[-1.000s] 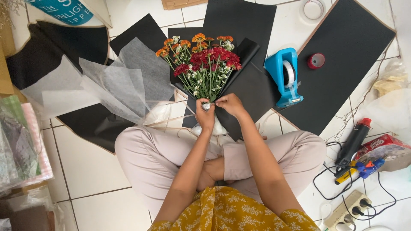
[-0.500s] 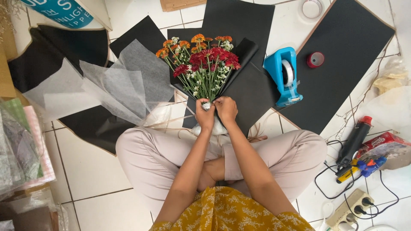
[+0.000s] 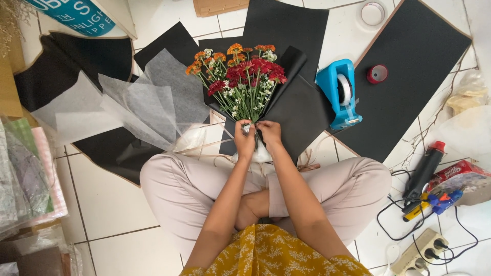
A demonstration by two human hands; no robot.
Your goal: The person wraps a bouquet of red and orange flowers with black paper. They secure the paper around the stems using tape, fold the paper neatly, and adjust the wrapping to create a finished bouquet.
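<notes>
1. My left hand (image 3: pixel 244 137) is closed round the gathered stems of the bouquet (image 3: pixel 240 82), fingers wrapped tight at the neck just below the blooms.
2. My right hand (image 3: pixel 269 132) has come in from where it sat half a second ago; it now touches the left, fingertips pinched at the same neck. I think it holds a bit of tie or tape, but that spot is too small to tell.
3. The flower heads fan out beyond my fingers, red and orange, lying on the black wrapping sheet (image 3: pixel 299 110).
4. With both hands meeting, the stems are pinned in one spot and the bunch lies as before.
5. Beyond my right fingers, well apart, stands the blue tape dispenser (image 3: pixel 338 94); off past my left lie grey tissue sheets (image 3: pixel 153 102).
</notes>
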